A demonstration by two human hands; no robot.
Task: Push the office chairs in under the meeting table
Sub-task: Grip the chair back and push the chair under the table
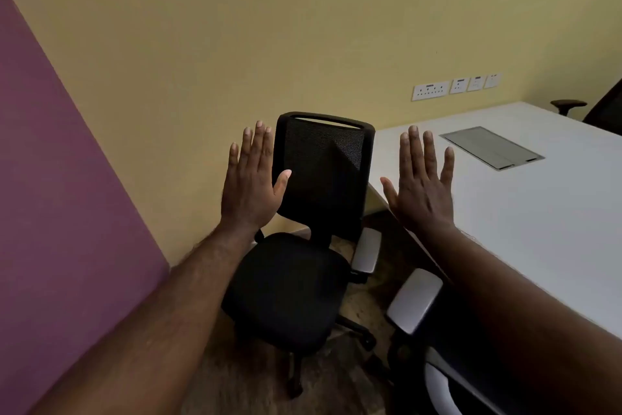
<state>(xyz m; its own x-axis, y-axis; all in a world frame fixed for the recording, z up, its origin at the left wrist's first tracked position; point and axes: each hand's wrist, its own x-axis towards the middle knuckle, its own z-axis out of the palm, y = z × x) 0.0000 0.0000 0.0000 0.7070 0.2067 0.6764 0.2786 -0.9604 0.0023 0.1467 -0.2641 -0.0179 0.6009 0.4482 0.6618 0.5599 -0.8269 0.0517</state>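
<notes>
Both hands, left (250, 179) and right (422, 184), spread wide, empty. Chair (303, 246) stands clear of table (525, 212); pushing-in apparently not begun.

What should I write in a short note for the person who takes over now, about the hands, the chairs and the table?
Left hand: open, raised, holding nothing.
Right hand: open, raised, holding nothing.
Black chair: beside the table's end near the wall, seat fully out, not under the table.
Second chair: at the near edge, mostly hidden; only a grey armrest shows clearly.
Third chair: at the far side, barely visible.
Done: nothing certain.
Left: push the black chair in, then check the others.
</notes>
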